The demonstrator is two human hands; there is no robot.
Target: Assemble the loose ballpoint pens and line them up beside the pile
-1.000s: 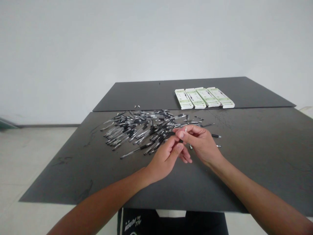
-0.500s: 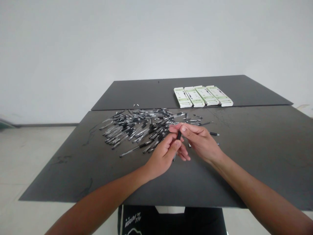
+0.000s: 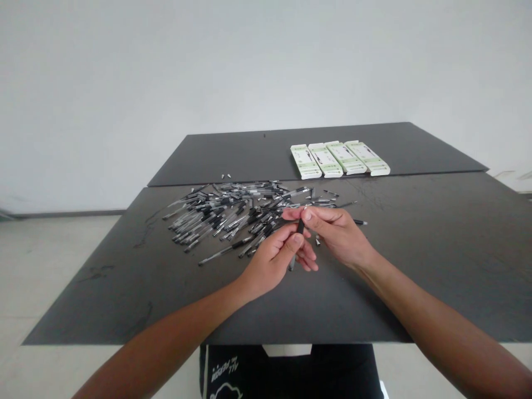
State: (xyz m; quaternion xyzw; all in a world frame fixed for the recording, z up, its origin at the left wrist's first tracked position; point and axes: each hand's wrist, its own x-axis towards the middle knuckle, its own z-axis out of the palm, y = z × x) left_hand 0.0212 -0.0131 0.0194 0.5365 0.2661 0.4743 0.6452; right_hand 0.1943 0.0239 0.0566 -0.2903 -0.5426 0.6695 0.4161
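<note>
Both of my hands meet over the middle of the dark table (image 3: 436,249). My left hand (image 3: 274,257) pinches the lower barrel of a black pen (image 3: 300,226) that stands almost upright between the hands. My right hand (image 3: 336,233) has its fingertips closed on the pen's top end, where a small pale tip shows. A big loose pile of black and clear pens (image 3: 233,213) lies just beyond and left of my hands. A few single pens and small pen parts (image 3: 318,241) lie on the table by my right hand.
Several white and green flat boxes (image 3: 338,158) lie side by side at the back right, on a second dark table pushed against this one. Two tiny pen tips (image 3: 225,175) sit near the seam. White wall behind, pale floor on the left.
The black pen has come up between my hands; a second ago my right fingertips held only a small pale part. Both hands shifted slightly left and away with the view.
</note>
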